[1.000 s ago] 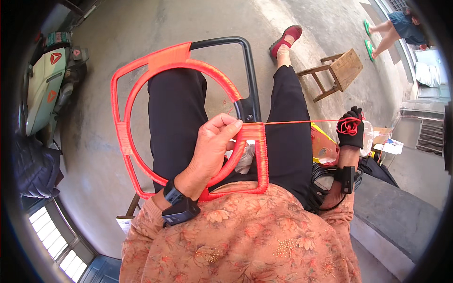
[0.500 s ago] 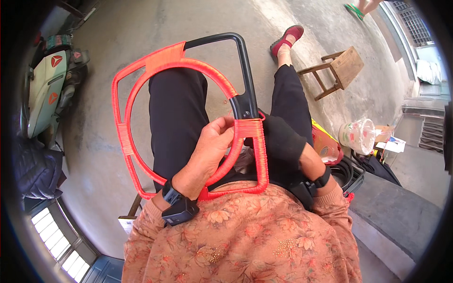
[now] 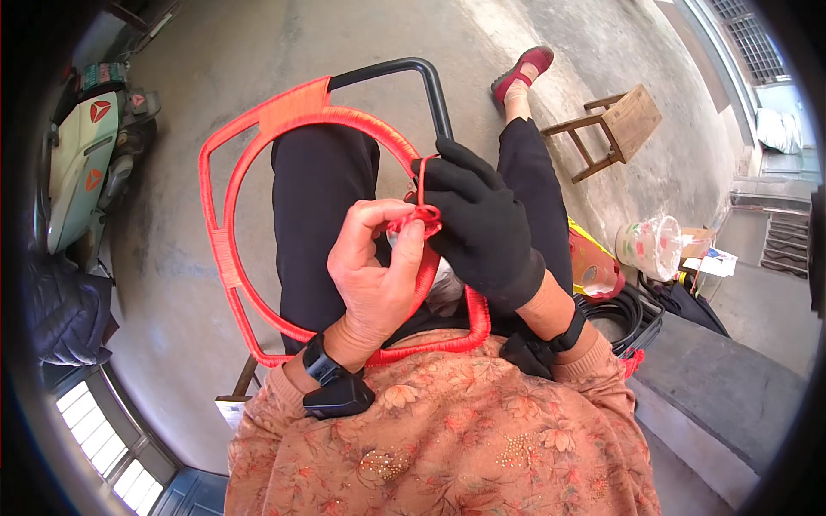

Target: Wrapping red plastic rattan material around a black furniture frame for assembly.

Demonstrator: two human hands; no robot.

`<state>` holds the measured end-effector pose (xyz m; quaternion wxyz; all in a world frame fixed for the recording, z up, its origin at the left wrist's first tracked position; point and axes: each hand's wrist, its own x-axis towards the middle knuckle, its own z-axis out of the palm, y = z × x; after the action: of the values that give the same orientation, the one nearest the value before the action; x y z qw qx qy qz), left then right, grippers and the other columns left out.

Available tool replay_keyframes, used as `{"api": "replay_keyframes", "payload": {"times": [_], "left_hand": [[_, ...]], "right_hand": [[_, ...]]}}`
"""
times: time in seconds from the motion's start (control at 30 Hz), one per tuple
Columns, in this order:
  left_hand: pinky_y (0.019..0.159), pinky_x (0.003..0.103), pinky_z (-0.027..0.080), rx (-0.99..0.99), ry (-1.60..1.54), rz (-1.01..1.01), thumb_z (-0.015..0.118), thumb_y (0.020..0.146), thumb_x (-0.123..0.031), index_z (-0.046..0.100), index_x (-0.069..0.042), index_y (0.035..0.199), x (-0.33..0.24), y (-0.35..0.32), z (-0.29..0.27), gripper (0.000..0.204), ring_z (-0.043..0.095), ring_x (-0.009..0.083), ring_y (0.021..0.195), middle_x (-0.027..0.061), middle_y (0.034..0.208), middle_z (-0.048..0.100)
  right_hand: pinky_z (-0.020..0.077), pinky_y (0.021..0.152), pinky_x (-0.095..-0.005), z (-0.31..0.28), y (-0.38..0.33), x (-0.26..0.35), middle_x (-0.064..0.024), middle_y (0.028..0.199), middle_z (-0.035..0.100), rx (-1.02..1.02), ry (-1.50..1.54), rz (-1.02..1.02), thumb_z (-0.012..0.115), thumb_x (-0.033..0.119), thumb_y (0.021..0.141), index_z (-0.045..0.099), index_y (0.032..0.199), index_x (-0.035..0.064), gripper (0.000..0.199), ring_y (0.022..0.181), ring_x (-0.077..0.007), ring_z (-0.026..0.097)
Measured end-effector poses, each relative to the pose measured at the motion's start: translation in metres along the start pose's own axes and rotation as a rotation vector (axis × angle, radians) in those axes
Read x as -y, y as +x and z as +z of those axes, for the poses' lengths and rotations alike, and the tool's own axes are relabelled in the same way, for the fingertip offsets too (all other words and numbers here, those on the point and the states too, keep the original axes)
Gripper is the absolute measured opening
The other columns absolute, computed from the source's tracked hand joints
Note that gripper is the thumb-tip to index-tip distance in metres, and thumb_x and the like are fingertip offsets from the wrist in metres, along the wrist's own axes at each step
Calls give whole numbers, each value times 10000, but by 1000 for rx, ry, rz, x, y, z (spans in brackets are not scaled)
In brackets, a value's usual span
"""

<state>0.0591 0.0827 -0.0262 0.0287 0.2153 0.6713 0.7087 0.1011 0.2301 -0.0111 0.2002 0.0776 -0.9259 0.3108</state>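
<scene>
A black tube frame with a ring inside it (image 3: 291,105), mostly wrapped in orange-red cord, lies across my lap. Its top right part is bare black tube (image 3: 389,68). My left hand (image 3: 372,267), uncovered, pinches a small looped bundle of red cord (image 3: 420,220) between thumb and fingers, above the ring's right side. My right hand (image 3: 483,234), in a black glove, is closed at the same bundle. A strand of the cord runs up from the bundle to the gloved fingers. Both hands hide the frame's right side where ring and tube meet.
A small wooden stool (image 3: 632,129) lies tipped on the concrete floor, right of my red shoe (image 3: 527,70). To the right are a plastic tub (image 3: 651,245), a coil of black hose (image 3: 609,316) and a grey ledge (image 3: 718,365). A scooter (image 3: 90,163) stands far left.
My right hand has come up and over the frame's right side, and a bundle of red cord now shows between both hands. The frame has shifted slightly left.
</scene>
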Motion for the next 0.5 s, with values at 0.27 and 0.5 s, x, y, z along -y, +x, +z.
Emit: {"api": "replay_keyframes", "payload": {"times": [0.27,0.5], "left_hand": [[588,204,495,40,-271,-537,610,909,-105,552,-15,940,12,-1,-6,112,595,61,725,45,852,618],[532,240,546,117,-509,-835,546,952,-203,536,-56,911,12,1,-3,153,629,119,606,68,822,654]], "right_hand": [[469,881,-344,-34,-71,-63,-105,1136,611,-233,472,786,589,-5,815,587,1107,-3,292,1040,-256,592],[442,820,-218,-56,-99,-71,-39,907,570,-686,813,896,469,84,952,534,1133,-15,216,905,-138,557]]}}
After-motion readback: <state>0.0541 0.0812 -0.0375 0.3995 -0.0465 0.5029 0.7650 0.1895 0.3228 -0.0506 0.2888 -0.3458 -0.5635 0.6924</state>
